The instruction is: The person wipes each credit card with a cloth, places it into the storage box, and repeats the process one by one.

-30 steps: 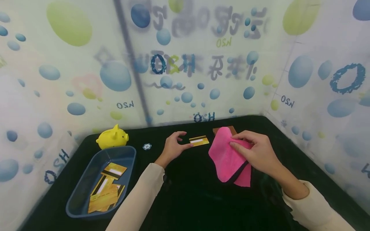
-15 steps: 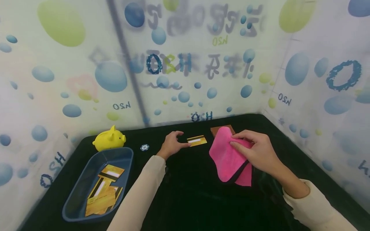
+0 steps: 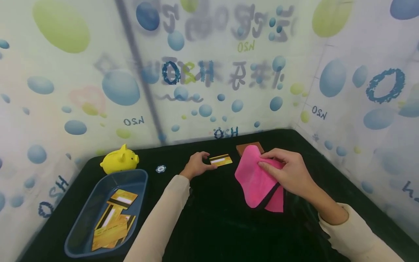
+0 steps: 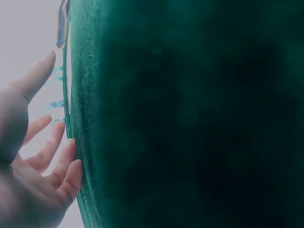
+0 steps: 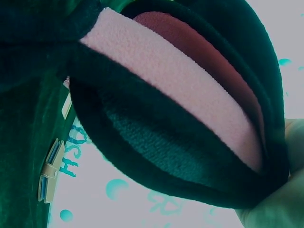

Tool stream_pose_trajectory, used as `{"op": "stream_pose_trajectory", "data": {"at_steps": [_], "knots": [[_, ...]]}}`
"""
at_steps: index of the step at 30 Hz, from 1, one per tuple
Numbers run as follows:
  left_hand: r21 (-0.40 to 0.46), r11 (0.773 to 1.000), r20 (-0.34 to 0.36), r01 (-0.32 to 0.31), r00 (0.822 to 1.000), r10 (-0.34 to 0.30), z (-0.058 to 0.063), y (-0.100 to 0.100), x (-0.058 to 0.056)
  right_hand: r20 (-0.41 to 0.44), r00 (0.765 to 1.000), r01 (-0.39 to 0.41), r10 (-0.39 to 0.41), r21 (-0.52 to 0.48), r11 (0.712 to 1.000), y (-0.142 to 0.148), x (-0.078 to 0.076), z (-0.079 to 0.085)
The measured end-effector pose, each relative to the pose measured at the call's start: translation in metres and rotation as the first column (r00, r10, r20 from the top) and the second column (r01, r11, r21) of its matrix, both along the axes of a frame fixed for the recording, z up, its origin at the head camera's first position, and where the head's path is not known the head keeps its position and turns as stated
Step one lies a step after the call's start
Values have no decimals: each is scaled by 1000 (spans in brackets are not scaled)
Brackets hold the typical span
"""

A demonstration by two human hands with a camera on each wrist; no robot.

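In the head view, a yellow bank card [image 3: 220, 160] lies on the dark green tablecloth. My left hand [image 3: 196, 165] is at its left edge, thumb tip by the near corner and fingers by the far one. In the left wrist view, the thumb and fingers of the left hand [image 4: 40, 156] are spread apart, and the card [image 4: 70, 71] shows as a thin pale sliver. My right hand [image 3: 292, 171] pinches the top of a pink cloth [image 3: 255, 178] with black edging, which hangs folded. In the right wrist view, the folds of the cloth [image 5: 180, 85] fill most of the picture.
A brown wallet [image 3: 245, 147], with a snap strap, lies behind the cloth. At left, a blue tray [image 3: 82, 218] contains several bank cards [image 3: 109, 233]. A yellow piggy bank [image 3: 119, 160] stands behind the tray, and a poker chip [image 3: 160, 169] lies to its right. Patterned curtains [image 3: 196, 91] surround the table.
The head view has turned slightly right. My left hand has shifted a little right relative to the card, its thumb now overlapping the near corner more. The right hand still holds the cloth in place.
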State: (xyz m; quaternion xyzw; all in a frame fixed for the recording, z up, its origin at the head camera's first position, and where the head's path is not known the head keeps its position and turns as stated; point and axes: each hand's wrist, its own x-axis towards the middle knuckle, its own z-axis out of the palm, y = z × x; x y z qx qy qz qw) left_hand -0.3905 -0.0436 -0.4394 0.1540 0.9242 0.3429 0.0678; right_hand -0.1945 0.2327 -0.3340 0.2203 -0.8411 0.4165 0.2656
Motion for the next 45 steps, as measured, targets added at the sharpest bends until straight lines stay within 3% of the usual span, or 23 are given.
{"op": "stream_pose_trajectory", "data": {"at_steps": [11, 23, 32, 38, 45], "knots": [[-169, 985, 21, 33, 999, -30, 1, 5, -3, 1, 1000, 14, -14, 6, 1000, 4, 0, 0], [-164, 987, -3, -5, 1000, 4, 4, 3, 1, 16, 1000, 18, -18, 4, 1000, 7, 0, -2], [-117, 993, -108, -30, 994, 17, 4, 3, 7, 18, 1000, 18, -18, -4, 1000, 6, 1, -2], [-87, 994, -196, -68, 979, 50, 9, 1, 15, 14, 1000, 12, -12, -7, 1000, 6, 1, -2], [5, 999, -300, -50, 953, 49, 23, -4, 32, 19, 1000, 7, -7, -11, 1000, 5, 1, -2]]}}
